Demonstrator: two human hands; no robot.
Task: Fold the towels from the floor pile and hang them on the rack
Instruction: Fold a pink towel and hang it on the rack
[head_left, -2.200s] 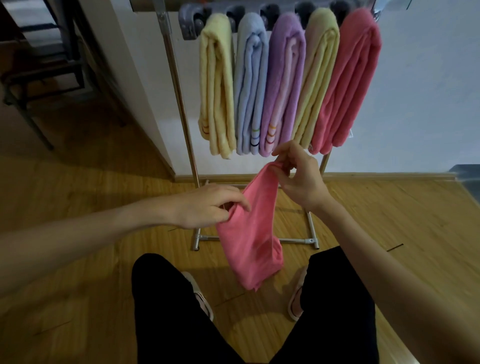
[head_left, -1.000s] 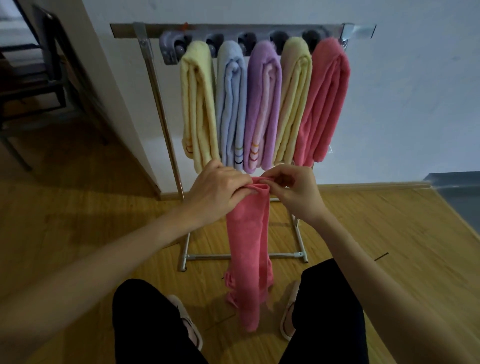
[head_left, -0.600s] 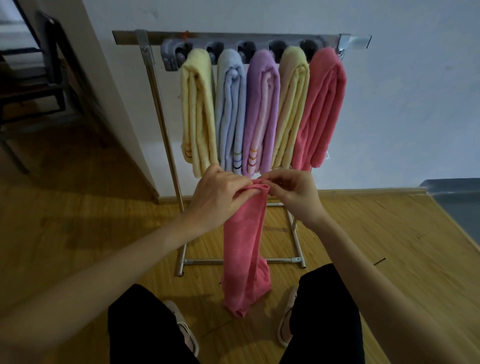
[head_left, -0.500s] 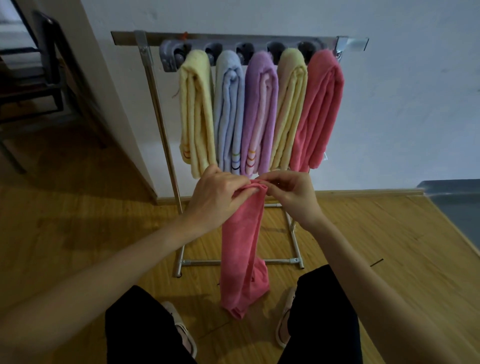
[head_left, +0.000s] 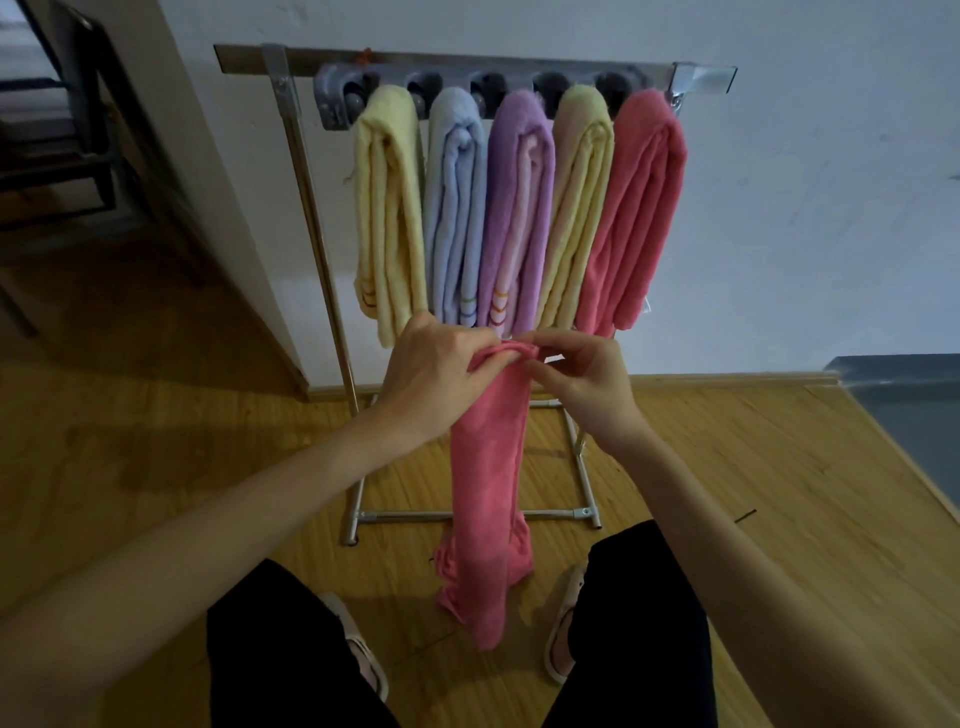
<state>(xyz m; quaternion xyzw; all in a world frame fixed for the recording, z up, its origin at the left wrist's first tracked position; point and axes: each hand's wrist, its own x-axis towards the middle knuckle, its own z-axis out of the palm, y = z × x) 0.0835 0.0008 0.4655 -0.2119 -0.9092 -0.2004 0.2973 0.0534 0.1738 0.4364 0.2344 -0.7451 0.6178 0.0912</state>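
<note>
Since half a second ago little has shifted: both hands stay together at the top of the pink towel (head_left: 488, 467) and its lower end has swung slightly and hangs lower between the feet. Left hand (head_left: 436, 374) has fingers curled over the bunched top edge, pinching it from the left; right hand (head_left: 582, 379) pinches the same edge from the right with thumb and forefinger, other fingers loosely bent. Towel hangs straight down from the two hands as a narrow lengthwise-folded strip, its ragged lower corners clear of the wooden floor (head_left: 727, 493) as far as can be told. Judged light, limp, plush, not slippery; it drapes with no stiffness, so layers will slide apart unless the top edge is pinched through all plies. Best hold looks to be the top corners, then the midpoint for the next fold. Beyond the hands, the metal rack (head_left: 306, 208) carries five folded towels side by side, touching: pale yellow (head_left: 389, 208), light blue (head_left: 457, 208), purple (head_left: 519, 208), yellow-cream (head_left: 579, 208), pink-red (head_left: 639, 208). All hang as soft rounded rolls, some with striped hems. No floor pile is in view.
</note>
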